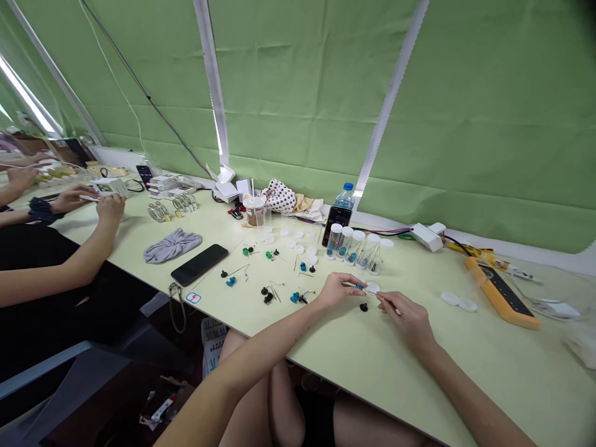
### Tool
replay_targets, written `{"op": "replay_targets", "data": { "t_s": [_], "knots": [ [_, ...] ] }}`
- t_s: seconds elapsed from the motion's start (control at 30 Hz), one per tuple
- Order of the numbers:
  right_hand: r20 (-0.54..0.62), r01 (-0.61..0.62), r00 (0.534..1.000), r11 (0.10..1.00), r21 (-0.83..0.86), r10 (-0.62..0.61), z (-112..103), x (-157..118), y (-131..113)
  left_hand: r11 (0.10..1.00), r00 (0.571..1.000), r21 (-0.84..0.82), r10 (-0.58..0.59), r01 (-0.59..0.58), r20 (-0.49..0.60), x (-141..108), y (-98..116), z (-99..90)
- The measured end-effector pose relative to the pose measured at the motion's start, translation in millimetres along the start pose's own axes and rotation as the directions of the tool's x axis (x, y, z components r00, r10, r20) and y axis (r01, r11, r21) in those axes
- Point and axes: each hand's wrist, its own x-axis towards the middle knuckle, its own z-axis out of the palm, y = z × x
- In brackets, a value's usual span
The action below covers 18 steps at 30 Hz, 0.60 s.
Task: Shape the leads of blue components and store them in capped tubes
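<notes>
Pinching a blue piece in the left hand and a thin rod in the right hand, fingers closed, on the near side of white-capped clear vials with blue parts inside.

Pale cream tabletop, and just left of the right hand's grip, a black knob! Beyond that grip, capped clear tubes; off right, white discs and an orange power strip; well left, a black smartphone and grey cloth, possibly a headband.
</notes>
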Motion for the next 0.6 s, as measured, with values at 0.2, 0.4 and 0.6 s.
{"op": "replay_targets", "data": {
  "t_s": [0.2,0.4,0.6],
  "knots": [
    [0.055,-0.224,0.974,0.961,0.160,0.218,2,2,-9,0.999,0.999,-0.013,-0.032,0.032,-0.029,1,0,1.0],
    [0.174,-0.452,0.891,0.792,0.409,0.419,8,4,-13,1.000,0.998,-0.002,-0.010,0.010,-0.058,2,-6,0.1],
    [0.259,-0.552,0.829,0.654,0.518,0.496,7,8,-15,0.999,0.999,-0.048,-0.027,0.026,-0.034,3,-13,0.4]
  ]
}}
